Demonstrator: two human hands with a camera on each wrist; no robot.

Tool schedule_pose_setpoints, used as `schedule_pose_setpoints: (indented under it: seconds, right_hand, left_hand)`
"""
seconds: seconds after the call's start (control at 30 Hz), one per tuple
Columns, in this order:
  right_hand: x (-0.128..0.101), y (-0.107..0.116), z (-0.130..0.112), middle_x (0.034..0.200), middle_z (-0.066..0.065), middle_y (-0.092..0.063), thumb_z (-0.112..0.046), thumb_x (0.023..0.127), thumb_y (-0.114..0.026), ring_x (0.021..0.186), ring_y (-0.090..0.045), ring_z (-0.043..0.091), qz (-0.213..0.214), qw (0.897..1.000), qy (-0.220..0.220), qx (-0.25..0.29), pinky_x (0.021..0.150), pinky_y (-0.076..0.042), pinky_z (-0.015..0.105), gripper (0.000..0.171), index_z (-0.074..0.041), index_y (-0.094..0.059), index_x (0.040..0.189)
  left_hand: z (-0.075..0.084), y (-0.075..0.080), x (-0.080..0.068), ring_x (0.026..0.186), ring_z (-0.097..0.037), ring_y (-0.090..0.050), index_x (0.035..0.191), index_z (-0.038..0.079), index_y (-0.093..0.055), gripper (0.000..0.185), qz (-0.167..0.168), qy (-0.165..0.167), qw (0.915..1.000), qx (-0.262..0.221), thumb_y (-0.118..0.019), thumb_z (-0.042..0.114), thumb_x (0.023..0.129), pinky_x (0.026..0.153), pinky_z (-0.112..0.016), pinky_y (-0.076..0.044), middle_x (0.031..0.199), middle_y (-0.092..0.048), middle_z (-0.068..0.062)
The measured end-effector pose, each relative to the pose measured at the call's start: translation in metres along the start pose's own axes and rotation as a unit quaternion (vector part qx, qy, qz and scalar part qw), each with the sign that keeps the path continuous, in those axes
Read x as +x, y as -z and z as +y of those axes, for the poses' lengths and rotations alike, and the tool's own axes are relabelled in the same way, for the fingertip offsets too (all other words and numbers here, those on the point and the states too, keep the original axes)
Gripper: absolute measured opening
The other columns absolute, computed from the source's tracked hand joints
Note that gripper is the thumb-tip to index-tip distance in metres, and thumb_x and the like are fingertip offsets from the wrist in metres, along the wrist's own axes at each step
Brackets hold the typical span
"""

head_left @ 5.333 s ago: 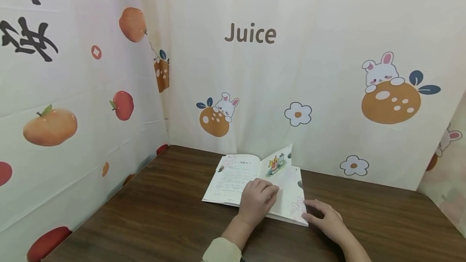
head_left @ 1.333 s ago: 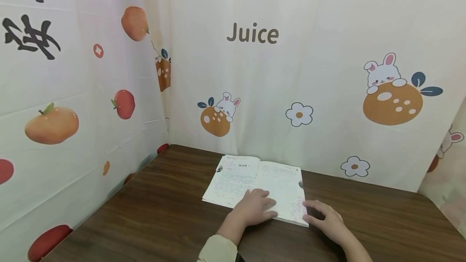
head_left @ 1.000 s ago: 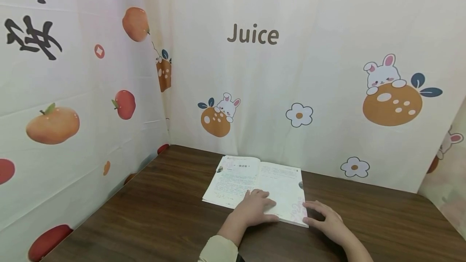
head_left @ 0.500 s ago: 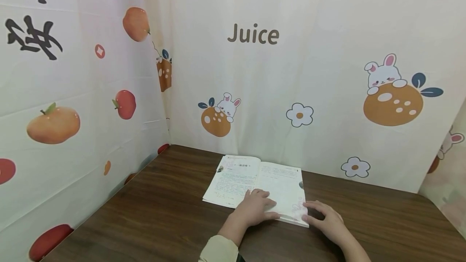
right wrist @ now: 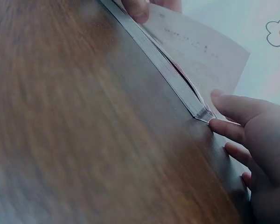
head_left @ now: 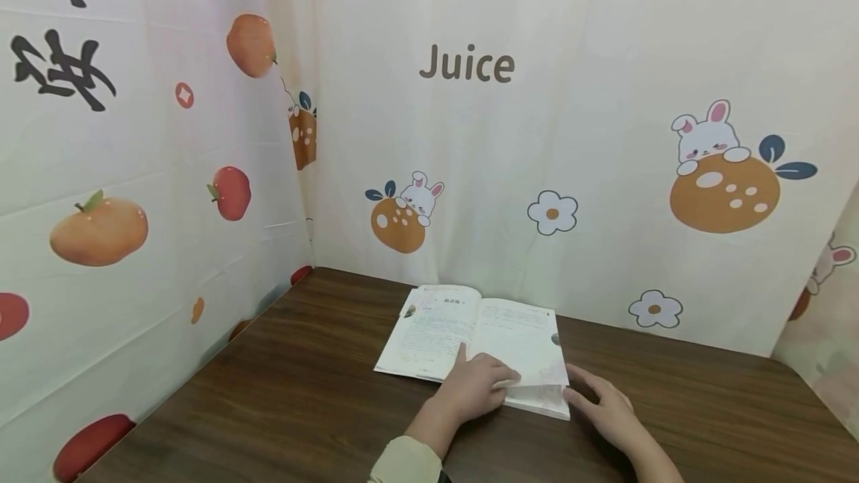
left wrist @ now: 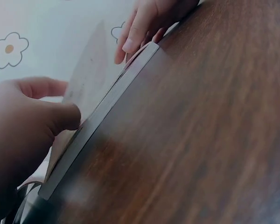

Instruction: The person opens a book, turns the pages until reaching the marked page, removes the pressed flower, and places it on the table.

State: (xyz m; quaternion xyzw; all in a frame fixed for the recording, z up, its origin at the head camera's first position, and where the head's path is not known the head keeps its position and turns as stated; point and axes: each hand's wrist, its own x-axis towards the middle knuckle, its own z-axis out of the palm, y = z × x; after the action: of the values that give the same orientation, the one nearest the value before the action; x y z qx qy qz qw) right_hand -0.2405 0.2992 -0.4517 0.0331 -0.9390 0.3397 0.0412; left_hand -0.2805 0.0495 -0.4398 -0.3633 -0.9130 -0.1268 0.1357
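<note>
An open book (head_left: 473, 334) is lying flat on the dark wood-grain table (head_left: 302, 401), toward its far side near the printed cloth backdrop (head_left: 604, 58). The left hand (head_left: 473, 386) is resting on the near edge of the pages, its thumb and fingers pinching the thin right-hand page (head_left: 530, 349) and lifting its near corner — likely to get it free of the stack. The right hand (head_left: 604, 405) is lying relaxed with straight fingers touching the book's near right corner, seemingly steadying the thick block of soft, matte paper.

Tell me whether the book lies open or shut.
Open: the book lies spread on the table, both pages showing; the left hand lifts one page's corner.
</note>
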Motion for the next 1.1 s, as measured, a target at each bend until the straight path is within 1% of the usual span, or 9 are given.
schedule_pose_setpoints:
  seconds: [0.13,0.27,0.33,0.43,0.53,0.7,0.8,0.9,1.1]
  right_hand:
    - [0.001,0.000,0.001,0.134,0.021,-0.046,-0.049,0.084,-0.061,0.126,-0.033,0.044,-0.002,1.000,-0.003,-0.005,0.094,-0.018,0.068,0.066,-0.007,-0.049,0.133]
    - [0.000,0.000,0.001,0.132,0.024,-0.047,-0.044,0.083,-0.063,0.124,-0.035,0.046,-0.002,1.000,0.012,-0.013,0.091,-0.019,0.069,0.054,-0.010,-0.057,0.124]
    - [0.000,0.001,0.001,0.132,0.024,-0.047,-0.043,0.083,-0.064,0.124,-0.035,0.047,-0.001,1.000,0.017,-0.015,0.091,-0.019,0.070,0.050,-0.011,-0.059,0.122]
    - [-0.001,0.001,0.000,0.132,0.024,-0.047,-0.042,0.083,-0.064,0.125,-0.034,0.047,-0.003,1.000,0.019,-0.012,0.091,-0.018,0.070,0.049,-0.012,-0.059,0.122]
    - [-0.001,0.002,-0.001,0.132,0.024,-0.047,-0.042,0.083,-0.064,0.124,-0.035,0.046,-0.003,1.000,0.018,-0.012,0.091,-0.019,0.069,0.050,-0.012,-0.060,0.122]
    - [-0.002,0.002,-0.003,0.131,0.023,-0.048,-0.042,0.082,-0.066,0.124,-0.036,0.046,-0.002,1.000,0.015,-0.013,0.091,-0.019,0.069,0.050,-0.012,-0.060,0.121]
    - [-0.001,0.002,-0.002,0.132,0.024,-0.047,-0.043,0.081,-0.066,0.124,-0.034,0.047,-0.003,1.000,0.011,-0.013,0.091,-0.018,0.069,0.051,-0.011,-0.060,0.122]
    - [-0.001,0.001,-0.002,0.132,0.024,-0.047,-0.043,0.081,-0.066,0.125,-0.034,0.047,-0.004,1.000,0.008,-0.013,0.091,-0.018,0.069,0.053,-0.011,-0.060,0.122]
    - [0.000,0.001,-0.002,0.132,0.024,-0.047,-0.045,0.080,-0.066,0.124,-0.033,0.048,-0.002,1.000,0.007,-0.022,0.090,-0.018,0.069,0.054,-0.012,-0.060,0.122]
  left_hand:
    - [-0.001,0.000,0.001,0.112,-0.003,-0.050,0.120,0.036,-0.061,0.039,0.043,-0.051,0.9972,0.032,-0.064,0.018,0.085,0.100,-0.049,-0.032,0.117,-0.059,0.019]
    - [-0.004,-0.001,0.002,0.114,-0.005,-0.050,0.124,0.034,-0.057,0.043,0.121,-0.099,0.9854,0.069,-0.065,0.017,0.085,0.093,-0.032,-0.040,0.121,-0.058,0.013]
    - [-0.005,-0.001,0.002,0.114,-0.007,-0.051,0.123,0.033,-0.057,0.044,0.160,-0.110,0.9779,0.079,-0.066,0.016,0.083,0.088,-0.028,-0.042,0.122,-0.058,0.011]
    - [-0.006,-0.002,0.003,0.114,-0.009,-0.051,0.123,0.032,-0.058,0.048,0.198,-0.112,0.9703,0.082,-0.069,0.014,0.080,0.085,-0.027,-0.044,0.123,-0.058,0.011]
    - [-0.006,-0.001,0.003,0.112,-0.008,-0.052,0.119,0.030,-0.060,0.046,0.223,-0.099,0.9670,0.075,-0.070,0.012,0.077,0.083,-0.026,-0.044,0.120,-0.059,0.011]
    - [-0.004,0.002,0.005,0.101,-0.008,-0.055,0.098,0.025,-0.069,0.024,0.280,-0.053,0.9574,0.048,-0.071,0.017,0.076,0.075,-0.025,-0.045,0.106,-0.062,0.010]
    - [-0.004,0.003,0.006,0.096,-0.009,-0.056,0.088,0.023,-0.069,0.013,0.322,-0.032,0.9450,0.046,-0.072,0.020,0.076,0.072,-0.026,-0.046,0.099,-0.062,0.008]
    - [-0.007,0.007,0.006,0.093,-0.010,-0.056,0.082,0.021,-0.068,0.009,0.360,-0.019,0.9312,0.051,-0.073,0.022,0.075,0.070,-0.026,-0.047,0.095,-0.061,0.007]
    - [-0.025,0.017,0.005,0.087,-0.016,-0.057,0.072,0.015,-0.067,0.006,0.423,0.018,0.9052,0.031,-0.072,0.019,0.073,0.067,-0.030,-0.047,0.091,-0.060,0.002]
